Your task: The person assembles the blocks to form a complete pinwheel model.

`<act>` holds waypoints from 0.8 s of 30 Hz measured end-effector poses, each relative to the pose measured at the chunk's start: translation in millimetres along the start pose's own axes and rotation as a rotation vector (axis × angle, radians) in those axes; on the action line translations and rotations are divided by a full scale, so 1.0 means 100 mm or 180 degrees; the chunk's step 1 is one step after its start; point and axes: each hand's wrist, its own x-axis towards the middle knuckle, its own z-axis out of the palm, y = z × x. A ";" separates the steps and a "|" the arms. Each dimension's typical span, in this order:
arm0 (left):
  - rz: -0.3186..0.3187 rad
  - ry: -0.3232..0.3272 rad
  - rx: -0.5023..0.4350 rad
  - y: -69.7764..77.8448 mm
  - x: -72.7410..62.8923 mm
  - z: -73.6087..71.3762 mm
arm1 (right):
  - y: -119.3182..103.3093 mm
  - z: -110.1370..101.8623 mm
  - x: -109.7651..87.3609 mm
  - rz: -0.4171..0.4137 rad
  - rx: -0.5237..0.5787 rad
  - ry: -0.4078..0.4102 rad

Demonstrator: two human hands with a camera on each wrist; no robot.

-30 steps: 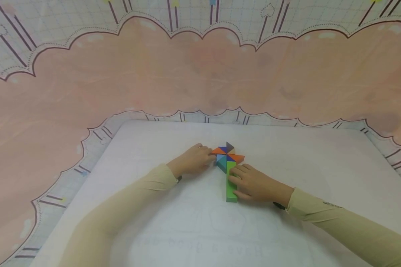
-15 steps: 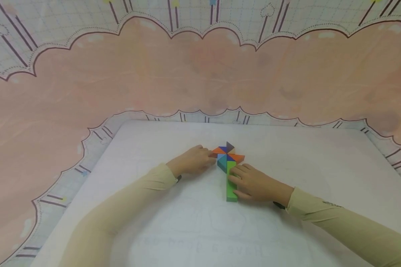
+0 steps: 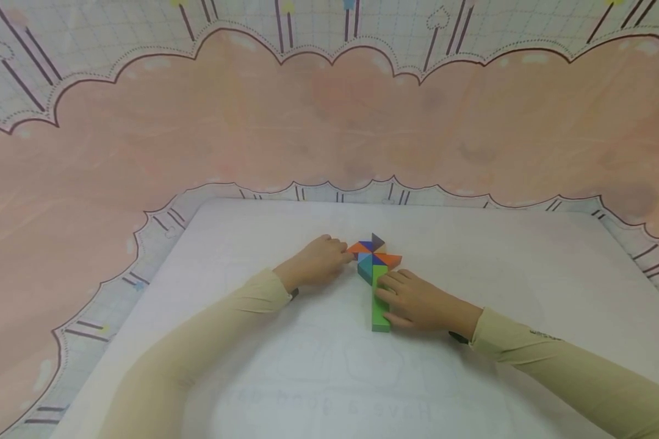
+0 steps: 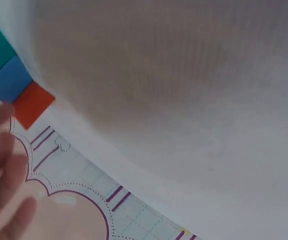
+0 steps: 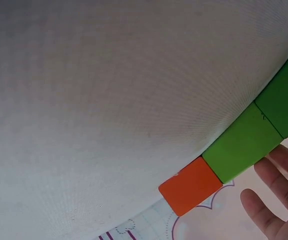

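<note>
A pinwheel of triangular blocks lies on the white table in the head view. It has orange blocks (image 3: 388, 260), dark blue ones, a grey-brown block (image 3: 378, 242) at the top, and a teal block (image 3: 365, 269) at lower left. Below it runs a long green strip (image 3: 381, 314). My left hand (image 3: 320, 262) reaches the pinwheel's left side, fingertips at the left orange block (image 4: 34, 105) and the blue block (image 4: 12, 78). My right hand (image 3: 417, 302) rests its fingers on the strip's right side. The right wrist view shows light green (image 5: 243, 143) and dark green (image 5: 286, 92) faces there.
The white tabletop (image 3: 285, 378) bears faint printed lettering near the front. Behind and left of it hangs or lies a patterned cloth (image 3: 329, 128) with pink scalloped shapes. Both forearms in pale sleeves (image 3: 214, 329) cross the table from the front.
The light blue and teal blocks at the pinwheel's lower left have shifted slightly right, closer to the others. My left fingertips move only a little; my right hand stays on the green strip.
</note>
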 end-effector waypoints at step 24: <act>-0.0488 0.0040 0.0018 -0.09 0.14 0.12 | -0.01 0.02 -0.02 -0.0050 -0.0087 0.0143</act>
